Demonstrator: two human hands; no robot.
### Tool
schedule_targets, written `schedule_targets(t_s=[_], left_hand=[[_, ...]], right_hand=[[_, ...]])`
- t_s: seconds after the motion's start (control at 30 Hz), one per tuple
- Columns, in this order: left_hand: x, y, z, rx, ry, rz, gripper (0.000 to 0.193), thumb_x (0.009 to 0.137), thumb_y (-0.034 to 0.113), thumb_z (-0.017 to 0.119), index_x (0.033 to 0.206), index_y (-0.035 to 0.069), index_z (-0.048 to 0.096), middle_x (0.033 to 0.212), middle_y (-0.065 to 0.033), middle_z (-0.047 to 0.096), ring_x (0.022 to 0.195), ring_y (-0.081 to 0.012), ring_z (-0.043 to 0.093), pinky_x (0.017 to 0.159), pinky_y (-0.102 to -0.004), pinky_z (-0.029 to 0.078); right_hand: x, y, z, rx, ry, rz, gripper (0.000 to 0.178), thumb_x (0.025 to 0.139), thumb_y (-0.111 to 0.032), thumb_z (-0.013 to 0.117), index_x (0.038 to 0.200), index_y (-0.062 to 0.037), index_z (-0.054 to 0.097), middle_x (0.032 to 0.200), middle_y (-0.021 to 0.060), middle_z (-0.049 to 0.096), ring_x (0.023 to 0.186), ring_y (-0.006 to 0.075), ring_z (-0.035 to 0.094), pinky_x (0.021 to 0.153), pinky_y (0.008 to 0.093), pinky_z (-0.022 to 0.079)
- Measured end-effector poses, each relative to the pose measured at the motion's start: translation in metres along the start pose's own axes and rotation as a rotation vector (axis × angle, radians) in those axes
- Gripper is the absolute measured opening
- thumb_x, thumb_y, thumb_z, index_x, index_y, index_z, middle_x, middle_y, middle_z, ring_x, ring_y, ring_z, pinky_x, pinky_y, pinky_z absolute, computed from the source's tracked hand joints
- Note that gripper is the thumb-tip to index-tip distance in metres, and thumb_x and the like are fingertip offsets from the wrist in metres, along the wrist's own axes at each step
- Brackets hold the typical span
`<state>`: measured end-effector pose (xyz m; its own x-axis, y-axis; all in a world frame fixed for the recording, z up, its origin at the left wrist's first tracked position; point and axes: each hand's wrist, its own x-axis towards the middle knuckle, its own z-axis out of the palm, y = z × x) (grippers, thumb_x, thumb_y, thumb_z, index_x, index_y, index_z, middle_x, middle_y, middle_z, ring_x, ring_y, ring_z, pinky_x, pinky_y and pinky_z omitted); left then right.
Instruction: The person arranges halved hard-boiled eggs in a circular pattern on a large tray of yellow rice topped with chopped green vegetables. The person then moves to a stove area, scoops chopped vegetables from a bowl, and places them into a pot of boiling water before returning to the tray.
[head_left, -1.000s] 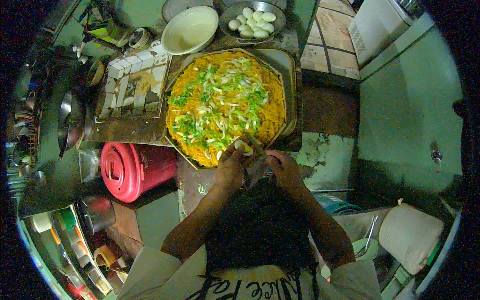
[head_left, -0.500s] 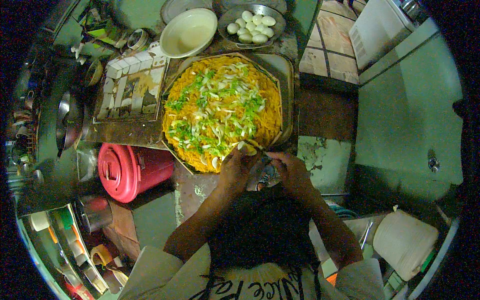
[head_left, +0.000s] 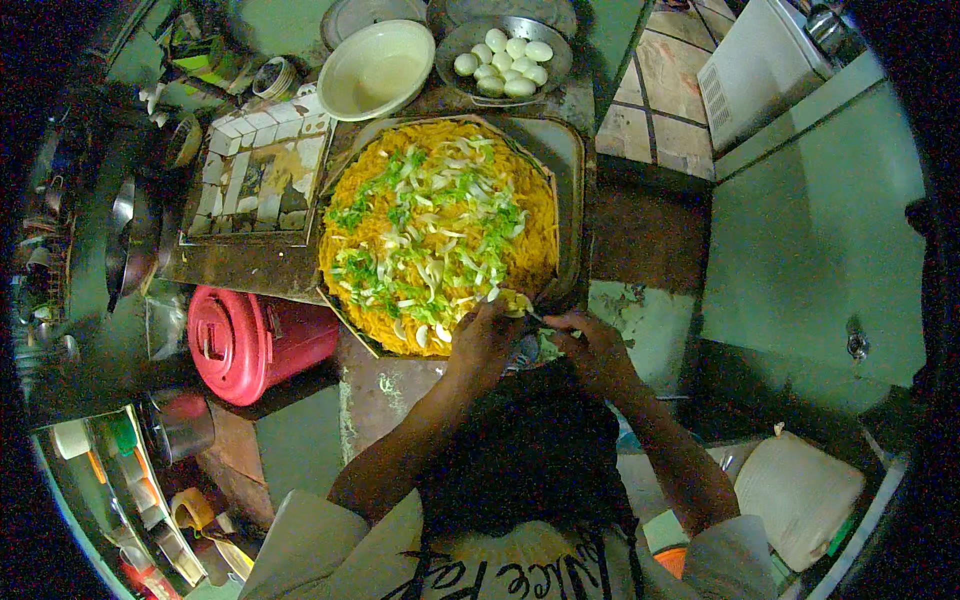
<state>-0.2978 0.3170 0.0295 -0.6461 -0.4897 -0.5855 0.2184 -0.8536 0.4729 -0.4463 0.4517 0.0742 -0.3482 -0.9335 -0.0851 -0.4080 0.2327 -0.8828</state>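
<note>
A wide octagonal tray [head_left: 373, 347] is heaped with yellow-orange noodles [head_left: 540, 215], topped with chopped green and pale shredded vegetables [head_left: 440, 230]. Pale egg slices [head_left: 421, 335] lie along its near edge. My left hand [head_left: 483, 338] is over that edge, its fingers closed round a peeled boiled egg [head_left: 516, 302], with yellow yolk showing. Close by on the right, my right hand [head_left: 590, 343] grips a small knife [head_left: 535, 317]. Its blade points left and meets the egg; my fingers hide most of the handle.
Behind the tray stand a cream basin [head_left: 376, 70] and a metal pan [head_left: 558, 75] with several whole peeled eggs [head_left: 520, 88]. A white-tiled stove top [head_left: 255, 180] is at the left, above a red lidded bucket [head_left: 235, 345]. A green wall panel [head_left: 800, 240] rises on the right.
The knife and egg have shifted slightly, and more yellow yolk shows at my left fingertips. Both hands stay at the tray's near edge. The whole view has moved a little.
</note>
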Motion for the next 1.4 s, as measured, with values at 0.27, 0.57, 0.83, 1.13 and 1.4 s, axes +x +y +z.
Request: schedule_targets(t_s=[0.27, 0.57, 0.83, 1.13, 1.4], left_hand=[[0.031, -0.015, -0.02, 0.719, -0.048, 0.374, 0.017, 0.094, 0.005, 0.057, 0.111, 0.001, 0.058, 0.107, -0.0136, 0.064, 0.1, -0.0265, 0.064, 0.092, -0.0374, 0.053], [0.019, 0.01, 0.035, 1.436, 0.011, 0.16, 0.02, 0.094, 0.008, 0.06, 0.112, 0.002, 0.058, 0.108, -0.0145, 0.064, 0.101, -0.0282, 0.063, 0.094, -0.0378, 0.052], [0.068, -0.018, 0.001, 0.954, -0.028, 0.528, 0.026, 0.095, 0.018, 0.061, 0.115, 0.001, 0.057, 0.108, -0.0122, 0.067, 0.102, -0.0278, 0.066, 0.094, -0.041, 0.052], [0.065, -0.02, 0.011, 0.487, 0.02, 0.134, 0.024, 0.098, 0.02, 0.054, 0.116, 0.003, 0.057, 0.112, -0.016, 0.064, 0.103, -0.0304, 0.063, 0.093, -0.0428, 0.052], [0.104, -0.029, 0.023, -0.38, 0.036, -0.071, 0.023, 0.102, 0.024, 0.048, 0.11, 0.004, 0.055, 0.109, -0.0148, 0.062, 0.106, -0.0283, 0.06, 0.096, -0.0445, 0.05]], right_hand=[[0.048, 0.018, -0.021, 0.177, -0.186, 0.32, 0.029, 0.098, -0.021, 0.055, 0.119, -0.004, 0.065, 0.094, 0.0107, 0.072, 0.08, 0.0219, 0.069, 0.075, 0.037, 0.054], [0.029, 0.011, -0.043, -0.063, -0.136, 0.026, 0.026, 0.099, -0.019, 0.054, 0.118, -0.0049, 0.064, 0.106, 0.0134, 0.069, 0.092, 0.0247, 0.068, 0.081, 0.0354, 0.053], [0.096, 0.026, -0.06, 0.01, -0.336, 0.269, 0.027, 0.099, -0.019, 0.054, 0.12, -0.0048, 0.063, 0.1, 0.0095, 0.07, 0.069, 0.0153, 0.066, 0.06, 0.0298, 0.053], [0.069, 0.023, -0.073, -0.084, -0.276, -0.107, 0.029, 0.097, -0.021, 0.058, 0.121, -0.0049, 0.062, 0.103, 0.0099, 0.069, 0.08, 0.0182, 0.066, 0.071, 0.0308, 0.053], [0.131, 0.075, -0.083, -0.017, -0.304, -0.032, 0.025, 0.098, -0.019, 0.057, 0.117, -0.0047, 0.064, 0.102, 0.0091, 0.07, 0.082, 0.0166, 0.066, 0.07, 0.0302, 0.053]])
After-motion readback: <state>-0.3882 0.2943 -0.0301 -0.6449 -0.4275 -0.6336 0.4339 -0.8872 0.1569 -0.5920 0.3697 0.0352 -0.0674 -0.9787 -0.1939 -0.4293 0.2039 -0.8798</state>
